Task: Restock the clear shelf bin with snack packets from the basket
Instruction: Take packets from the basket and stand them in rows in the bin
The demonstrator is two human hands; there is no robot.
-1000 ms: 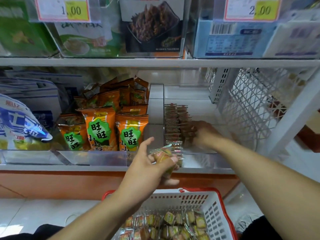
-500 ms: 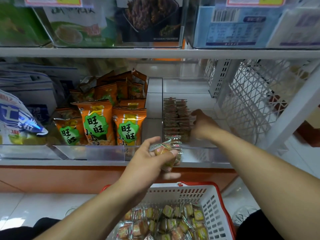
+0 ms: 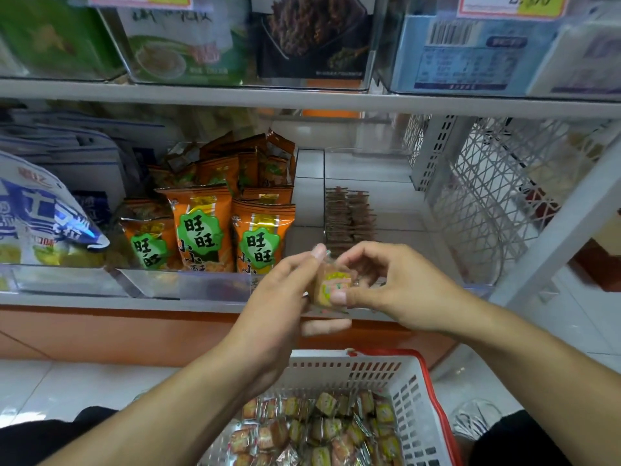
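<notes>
Your left hand [image 3: 282,297] and right hand [image 3: 400,290] meet in front of the shelf edge, both pinching one packet [image 3: 331,285] between them: the left thumb at its top, the right thumb on its lower face. The clear bin [image 3: 386,169] lies just beyond, a row of brown packets [image 3: 349,218] along its left side and open floor to their right. The basket [image 3: 413,395] of packets sits near, below your forearms.
</notes>
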